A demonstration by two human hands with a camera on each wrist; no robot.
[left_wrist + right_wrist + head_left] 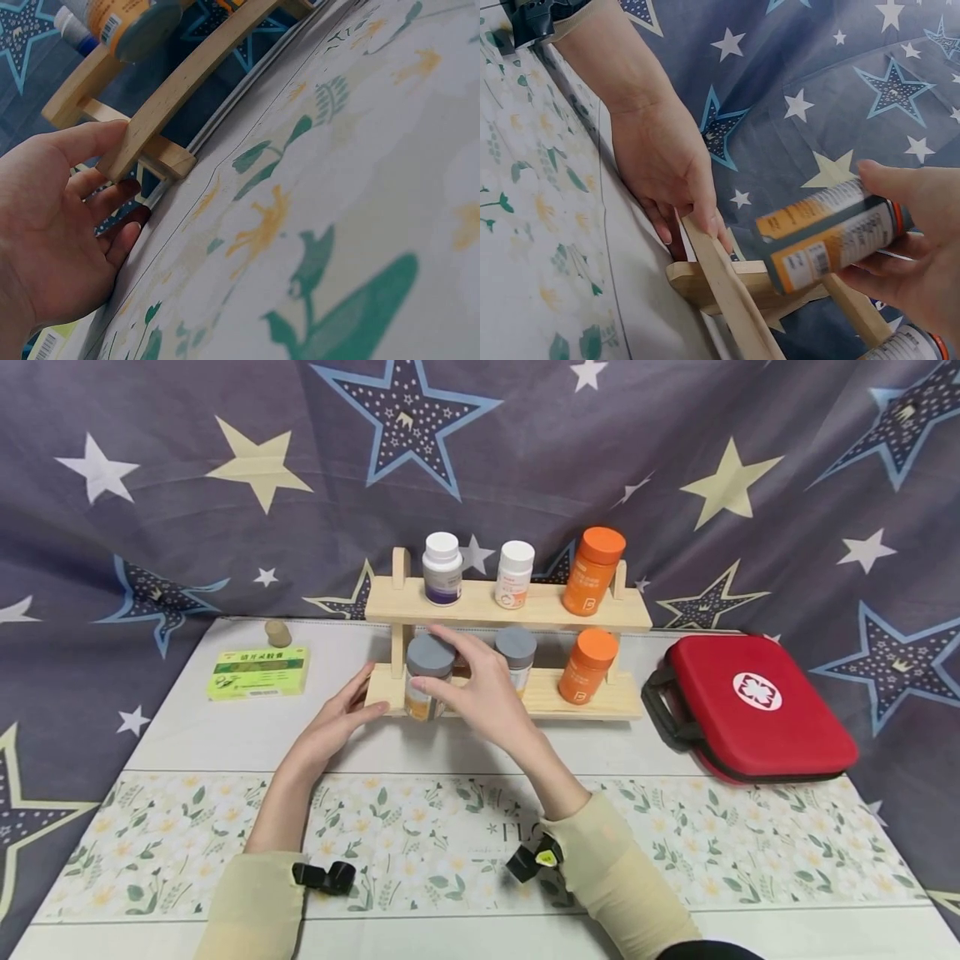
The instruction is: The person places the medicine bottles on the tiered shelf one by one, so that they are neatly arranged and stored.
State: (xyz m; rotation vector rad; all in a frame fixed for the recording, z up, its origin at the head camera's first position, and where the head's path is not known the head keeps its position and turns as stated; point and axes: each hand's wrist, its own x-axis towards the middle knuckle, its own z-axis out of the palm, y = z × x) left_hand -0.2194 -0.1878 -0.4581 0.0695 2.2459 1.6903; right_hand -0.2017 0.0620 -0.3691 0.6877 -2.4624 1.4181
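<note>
My right hand holds a grey-lidded pill bottle, thumb on one side and fingers on the other. In the right wrist view this bottle, with its orange and white label, appears raised off the wooden shelf rack. At the left end of the lower board, my left hand grips the rack. The left wrist view shows its thumb and fingers around the board's end. Another grey-lidded bottle and an orange bottle stand on the lower board.
Along the upper board stand a white-capped purple-label bottle, a small white bottle and an orange bottle. A green medicine box and a small tan cylinder lie left; a red first-aid case lies right.
</note>
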